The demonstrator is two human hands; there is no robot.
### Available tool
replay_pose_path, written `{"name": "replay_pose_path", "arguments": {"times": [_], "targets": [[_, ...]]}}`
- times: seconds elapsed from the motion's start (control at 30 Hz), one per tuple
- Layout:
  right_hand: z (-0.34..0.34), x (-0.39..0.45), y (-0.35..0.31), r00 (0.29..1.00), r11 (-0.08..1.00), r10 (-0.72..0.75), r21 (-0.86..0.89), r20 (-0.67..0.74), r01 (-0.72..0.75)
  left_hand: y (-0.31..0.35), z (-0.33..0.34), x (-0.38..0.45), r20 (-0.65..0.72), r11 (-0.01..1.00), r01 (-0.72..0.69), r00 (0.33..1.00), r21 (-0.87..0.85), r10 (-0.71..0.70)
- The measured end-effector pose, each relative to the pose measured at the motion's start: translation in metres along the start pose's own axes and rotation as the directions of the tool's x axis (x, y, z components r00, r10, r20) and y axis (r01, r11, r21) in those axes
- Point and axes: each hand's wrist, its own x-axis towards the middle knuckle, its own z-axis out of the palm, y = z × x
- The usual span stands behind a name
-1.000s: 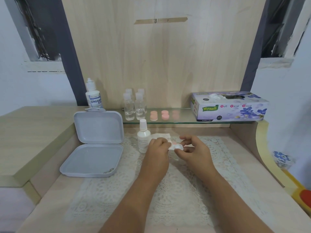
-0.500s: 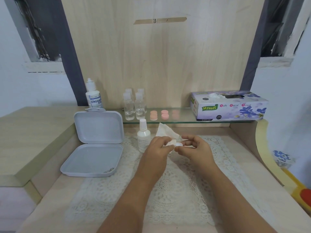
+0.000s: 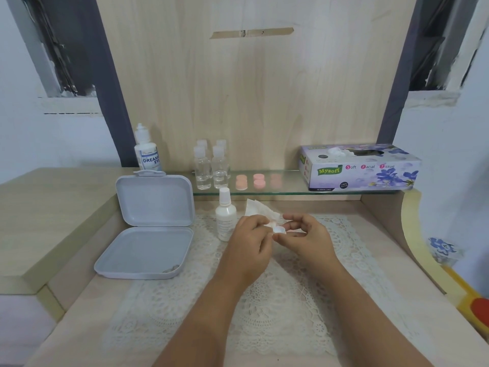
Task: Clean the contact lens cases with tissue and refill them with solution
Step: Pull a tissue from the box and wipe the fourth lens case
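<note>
My left hand [image 3: 250, 243] pinches a white tissue [image 3: 258, 209] whose loose end sticks up behind the fingers. Beside it, my right hand [image 3: 308, 238] pinches a small white contact lens case [image 3: 279, 229] between thumb and fingers. Both hands meet above the lace mat [image 3: 264, 300], and the tissue touches the case. A white solution bottle [image 3: 225, 217] stands upright just left of my left hand. Three pink lens cases [image 3: 258, 180] lie on the glass shelf [image 3: 291, 190].
An open grey plastic box [image 3: 148, 231] lies left of the mat. On the shelf level stand a Dream Eye bottle [image 3: 146, 152], several small clear bottles [image 3: 211, 166] and a Mysoft tissue box [image 3: 360, 166]. A raised wooden ledge [image 3: 47, 213] borders the left.
The tissue went from lying flat under my fingers to standing up behind my left hand. Both hands stay together and have shifted slightly toward me with the case.
</note>
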Motion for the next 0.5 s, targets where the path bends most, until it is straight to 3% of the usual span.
{"name": "replay_pose_path", "arguments": {"times": [0.27, 0.5], "targets": [[0.0022, -0.0014, -0.0008, 0.998, 0.997, -0.029, -0.065, 0.064, 0.033, -0.0048, 0.0, 0.0012, -0.051, 0.995, -0.066, 0.996, 0.068, 0.07], [0.0017, -0.0014, 0.0003, 1.0, 0.999, -0.011, -0.038, -0.027, 0.009, 0.0027, 0.0005, -0.0014, 0.02, 0.997, 0.076, 0.997, -0.026, -0.076]]}}
